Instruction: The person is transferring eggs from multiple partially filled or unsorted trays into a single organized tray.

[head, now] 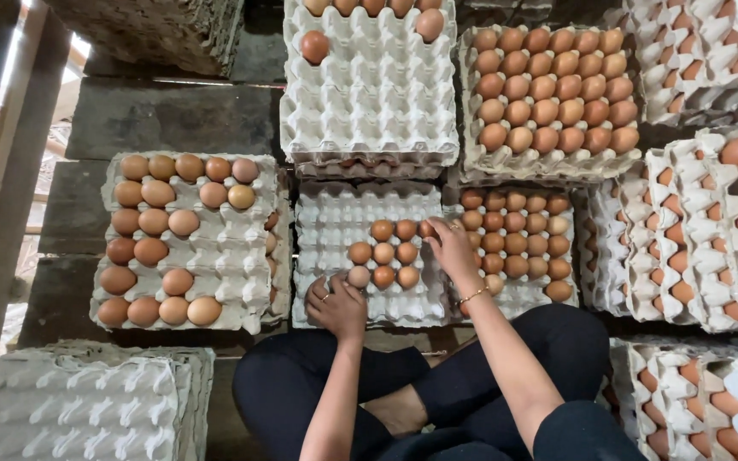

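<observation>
Seated cross-legged, the person reaches both arms forward over the grey pulp egg tray (335,222) directly ahead, which carries a small cluster of brown eggs (383,253) near its right side. The right hand (454,250) lies palm-down at the tray's right edge, fingers narrowly closed on a brown egg (426,229), while the left hand (337,306) rests at the near edge, loosely curled beside a pale egg (359,276). Around it stand a part-filled tray (215,230) to the left, a full tray (518,248) just right, and stacked trays (369,94) beyond.

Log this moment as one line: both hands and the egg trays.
left hand: on pale egg | right hand: on brown egg | middle tray: partly filled | right tray: nearly full
</observation>
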